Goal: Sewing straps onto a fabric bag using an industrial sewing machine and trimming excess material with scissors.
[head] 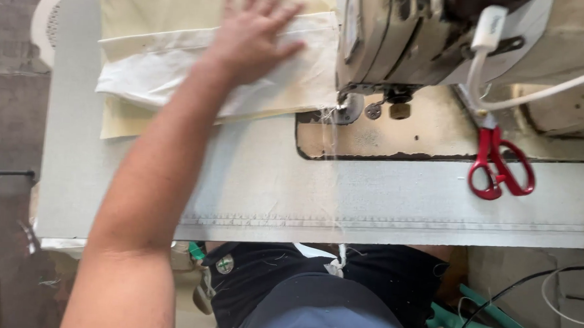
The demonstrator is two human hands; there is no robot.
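My left hand (255, 34) lies flat with fingers spread on a folded strip of white and cream fabric (158, 69) at the far side of the table. The fabric runs right, up to the presser foot (348, 107) of a worn cream sewing machine (409, 38). Loose threads hang near the needle area. My left forearm stretches across the grey table top (369, 200). My right hand is out of sight.
Red-handled scissors (499, 163) rest on the machine bed at the right, beside a white cable (538, 93). A white plastic chair (45, 22) stands beyond the table's left edge. Black and white cables and green scraps lie on the floor at lower right.
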